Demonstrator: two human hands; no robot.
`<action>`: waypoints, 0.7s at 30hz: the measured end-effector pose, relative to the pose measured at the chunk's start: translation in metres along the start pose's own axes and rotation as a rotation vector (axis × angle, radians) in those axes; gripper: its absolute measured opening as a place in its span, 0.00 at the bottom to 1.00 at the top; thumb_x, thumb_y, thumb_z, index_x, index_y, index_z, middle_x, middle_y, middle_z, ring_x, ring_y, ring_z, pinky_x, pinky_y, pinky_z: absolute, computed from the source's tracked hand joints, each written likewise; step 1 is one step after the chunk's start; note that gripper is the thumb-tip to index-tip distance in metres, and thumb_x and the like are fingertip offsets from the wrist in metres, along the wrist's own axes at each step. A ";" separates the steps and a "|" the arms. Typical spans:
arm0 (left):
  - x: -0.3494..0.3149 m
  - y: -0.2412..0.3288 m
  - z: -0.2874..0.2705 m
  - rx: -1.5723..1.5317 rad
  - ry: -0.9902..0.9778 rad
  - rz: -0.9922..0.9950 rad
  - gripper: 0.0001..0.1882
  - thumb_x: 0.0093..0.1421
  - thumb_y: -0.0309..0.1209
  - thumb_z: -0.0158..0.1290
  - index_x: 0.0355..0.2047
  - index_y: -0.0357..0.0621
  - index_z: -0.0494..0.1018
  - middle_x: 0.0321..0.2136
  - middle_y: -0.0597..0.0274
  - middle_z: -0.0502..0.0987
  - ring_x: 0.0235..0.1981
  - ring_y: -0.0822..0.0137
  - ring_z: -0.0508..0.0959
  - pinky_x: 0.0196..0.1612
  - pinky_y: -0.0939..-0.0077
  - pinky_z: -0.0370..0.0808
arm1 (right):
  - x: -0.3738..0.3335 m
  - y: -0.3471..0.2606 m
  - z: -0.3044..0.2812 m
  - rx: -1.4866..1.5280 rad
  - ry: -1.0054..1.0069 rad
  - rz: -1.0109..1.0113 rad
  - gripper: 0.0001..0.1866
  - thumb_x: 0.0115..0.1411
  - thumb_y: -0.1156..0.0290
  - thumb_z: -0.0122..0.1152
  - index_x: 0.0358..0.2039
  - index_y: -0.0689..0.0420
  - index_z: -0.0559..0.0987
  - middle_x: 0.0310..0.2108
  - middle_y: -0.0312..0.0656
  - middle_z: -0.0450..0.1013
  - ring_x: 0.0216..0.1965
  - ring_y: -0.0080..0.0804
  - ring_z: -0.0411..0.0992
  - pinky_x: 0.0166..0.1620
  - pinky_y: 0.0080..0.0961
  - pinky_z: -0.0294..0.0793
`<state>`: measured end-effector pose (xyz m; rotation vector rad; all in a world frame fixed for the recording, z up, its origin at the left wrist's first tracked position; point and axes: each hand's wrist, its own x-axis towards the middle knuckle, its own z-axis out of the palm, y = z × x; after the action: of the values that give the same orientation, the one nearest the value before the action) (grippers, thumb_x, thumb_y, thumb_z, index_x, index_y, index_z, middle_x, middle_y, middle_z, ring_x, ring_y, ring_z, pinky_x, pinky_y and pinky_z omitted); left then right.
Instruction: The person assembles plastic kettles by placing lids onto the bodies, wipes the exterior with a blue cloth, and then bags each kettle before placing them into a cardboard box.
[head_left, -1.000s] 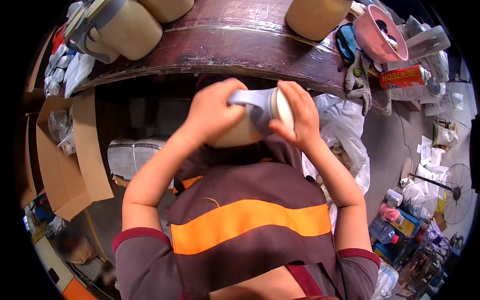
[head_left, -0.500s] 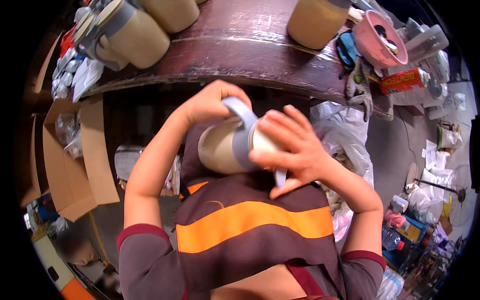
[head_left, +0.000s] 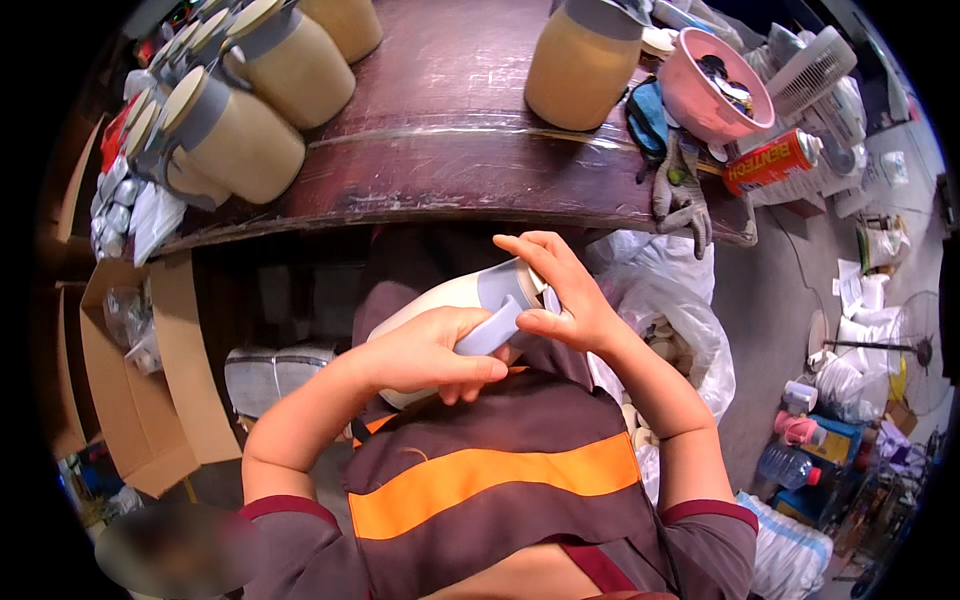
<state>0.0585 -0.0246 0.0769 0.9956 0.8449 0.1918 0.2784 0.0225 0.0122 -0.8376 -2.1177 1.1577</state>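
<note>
Left hand (head_left: 425,352): fingers gripped grey handle (head_left: 490,333) of tilted cream jug (head_left: 450,300). Right hand (head_left: 570,300): fingers spanned, grasped lid (head_left: 537,284).

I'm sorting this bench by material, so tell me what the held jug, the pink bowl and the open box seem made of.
Held jug: probably plastic, smooth and satin; painted metal is possible.
Pink bowl: likely plastic, given its even colour and soft sheen.
Open box: cardboard, matt brown, with creased folding flaps.
</note>
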 end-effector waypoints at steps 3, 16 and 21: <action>0.008 -0.003 0.001 -0.100 0.090 0.096 0.11 0.57 0.35 0.55 0.34 0.40 0.69 0.17 0.68 0.69 0.15 0.80 0.67 0.17 0.86 0.61 | 0.010 0.008 -0.013 0.038 -0.059 -0.044 0.46 0.47 0.42 0.61 0.60 0.58 0.61 0.58 0.55 0.56 0.62 0.49 0.53 0.62 0.39 0.53; 0.004 -0.017 -0.026 -0.586 0.417 0.256 0.13 0.58 0.32 0.53 0.39 0.38 0.67 0.14 0.67 0.65 0.12 0.77 0.63 0.16 0.83 0.59 | 0.094 0.209 -0.415 -0.731 0.428 0.864 0.34 0.45 0.48 0.65 0.42 0.66 0.78 0.38 0.52 0.76 0.41 0.38 0.75 0.41 0.32 0.71; 0.008 -0.016 -0.035 -0.628 0.460 0.275 0.12 0.59 0.31 0.52 0.40 0.37 0.67 0.14 0.67 0.65 0.12 0.77 0.62 0.17 0.83 0.60 | 0.122 0.232 -0.392 -0.729 0.275 0.970 0.37 0.45 0.52 0.67 0.50 0.65 0.73 0.46 0.55 0.73 0.48 0.42 0.72 0.49 0.31 0.70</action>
<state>0.0354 -0.0068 0.0504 0.4669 0.9714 0.8916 0.5447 0.4116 0.0121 -2.3702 -1.8864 0.5317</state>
